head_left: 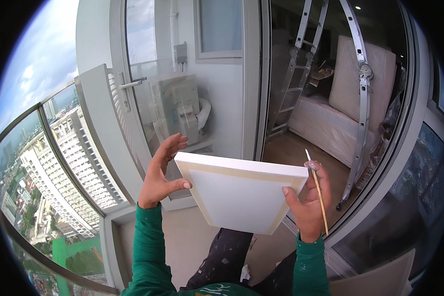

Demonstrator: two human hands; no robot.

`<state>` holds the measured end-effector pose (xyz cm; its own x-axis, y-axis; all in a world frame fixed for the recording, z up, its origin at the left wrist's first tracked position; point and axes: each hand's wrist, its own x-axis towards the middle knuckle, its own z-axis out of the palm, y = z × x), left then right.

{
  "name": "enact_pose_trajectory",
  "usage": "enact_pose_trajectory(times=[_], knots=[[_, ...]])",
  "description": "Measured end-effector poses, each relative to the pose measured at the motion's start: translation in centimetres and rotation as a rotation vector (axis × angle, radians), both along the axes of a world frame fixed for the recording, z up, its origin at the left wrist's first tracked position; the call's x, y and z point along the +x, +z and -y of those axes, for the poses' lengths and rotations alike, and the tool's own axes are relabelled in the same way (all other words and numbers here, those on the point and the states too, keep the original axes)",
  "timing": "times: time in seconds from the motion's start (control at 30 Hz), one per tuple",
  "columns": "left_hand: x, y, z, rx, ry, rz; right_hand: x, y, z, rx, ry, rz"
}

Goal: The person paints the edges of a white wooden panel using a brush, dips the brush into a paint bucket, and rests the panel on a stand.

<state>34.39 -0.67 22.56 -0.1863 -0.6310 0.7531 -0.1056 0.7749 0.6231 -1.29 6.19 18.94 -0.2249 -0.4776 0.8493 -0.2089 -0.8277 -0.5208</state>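
Note:
In front of me a thick white rectangular panel [237, 195] with a beige border is held up, tilted. My right hand [308, 207] grips its right edge, with the thumb on the near face. Between the fingers of that same hand is a thin paintbrush [318, 197] with a wooden handle and a white tip, pointing up. My left hand [159, 173] is at the panel's left edge, fingers spread and thumb apart from them. Its thumb tip comes right up to the edge; whether it touches cannot be made out.
I am on a balcony with a glass railing [66, 118] at the left, high above buildings. Ahead is a glass door [139, 106] with an air-conditioner unit [175, 103] behind it. Through the doorway at right stand a folding ladder [364, 98] and plastic-wrapped furniture [325, 123].

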Motion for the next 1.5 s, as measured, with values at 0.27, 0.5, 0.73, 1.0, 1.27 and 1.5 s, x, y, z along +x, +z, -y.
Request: enact_pose_trajectory(times=[0.27,0.5,0.73,1.0,1.27,1.5], knots=[[-4.7,-4.1,0.8,0.225,-0.274,-0.227,-2.9,-0.5,-0.6,0.122,0.073,0.148],[-8.6,-3.2,0.4,0.188,-0.385,-0.161,-7.1,-2.1,-1.5,0.178,0.056,0.217],[-12.3,-1.9,-2.2,0.087,-0.318,-0.049,-9.4,-3.6,-4.6,0.25,0.0,0.301],[-15.4,-2.6,-1.9,-0.118,-0.222,-0.024,-13.8,-1.8,-10.3,0.173,-0.424,0.28],[-17.5,-3.1,-1.0,-0.14,-0.274,-0.088,-10.2,6.3,-14.0,0.088,-0.49,-0.117],[-18.0,-3.2,-0.4,-0.144,-0.324,-0.05,-5.1,9.0,-10.5,0.174,-0.161,-0.31]])
